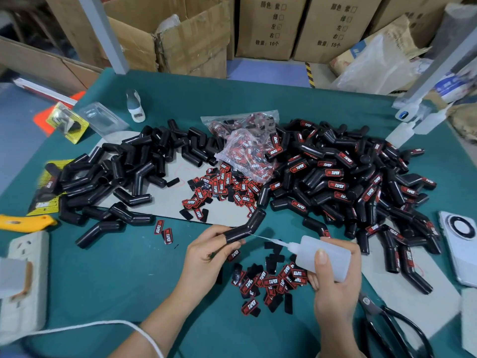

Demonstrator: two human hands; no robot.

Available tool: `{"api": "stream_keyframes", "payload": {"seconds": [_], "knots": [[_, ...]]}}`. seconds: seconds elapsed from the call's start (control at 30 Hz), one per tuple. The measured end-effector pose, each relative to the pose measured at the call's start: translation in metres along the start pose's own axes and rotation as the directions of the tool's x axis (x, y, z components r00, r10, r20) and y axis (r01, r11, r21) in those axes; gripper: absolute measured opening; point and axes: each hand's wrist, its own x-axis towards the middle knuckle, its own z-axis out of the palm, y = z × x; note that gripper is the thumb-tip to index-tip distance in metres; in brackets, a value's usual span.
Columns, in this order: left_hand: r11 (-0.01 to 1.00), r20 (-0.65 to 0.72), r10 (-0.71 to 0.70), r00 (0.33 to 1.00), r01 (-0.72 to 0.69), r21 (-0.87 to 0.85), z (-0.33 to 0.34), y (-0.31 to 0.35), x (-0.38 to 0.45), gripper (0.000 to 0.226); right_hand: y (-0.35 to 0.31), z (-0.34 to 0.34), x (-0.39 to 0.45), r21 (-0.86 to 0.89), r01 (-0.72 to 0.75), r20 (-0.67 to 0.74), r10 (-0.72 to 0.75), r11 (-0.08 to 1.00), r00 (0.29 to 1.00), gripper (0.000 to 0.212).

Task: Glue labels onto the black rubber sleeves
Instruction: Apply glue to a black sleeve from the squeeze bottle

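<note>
Your left hand (206,251) pinches a bent black rubber sleeve (245,227) by its lower end, above the bench (116,267). Your right hand (333,282) wraps its fingers round the glue bottle (322,254), nozzle aimed at the sleeve. The sleeve looks light, soft and squashy, so hold the end gently. Labels (271,282) lie just below.

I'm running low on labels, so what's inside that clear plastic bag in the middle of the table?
The clear plastic bag holds red-and-black labels, jumbled together. How many are inside can't be seen through the crumpled film, nor what lies under the bag.
</note>
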Motion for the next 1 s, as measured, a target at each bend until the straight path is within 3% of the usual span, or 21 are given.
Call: {"api": "stream_keyframes", "payload": {"seconds": [0.43, 1.0], "knots": [[1.0, -0.062, 0.026, 0.998, -0.026, 0.006, 0.002, -0.002, -0.003, 0.015, -0.007, 0.01, -0.017, -0.132, 0.086, -0.077, -0.097, 0.987, 0.992, 0.023], [0.993, -0.055, 0.099, 0.994, -0.095, 0.071, 0.002, -0.005, -0.003, 0.016, -0.01, 0.014, -0.017, -0.156, 0.132, -0.034, -0.139, 0.979, 0.99, 0.022]]}}
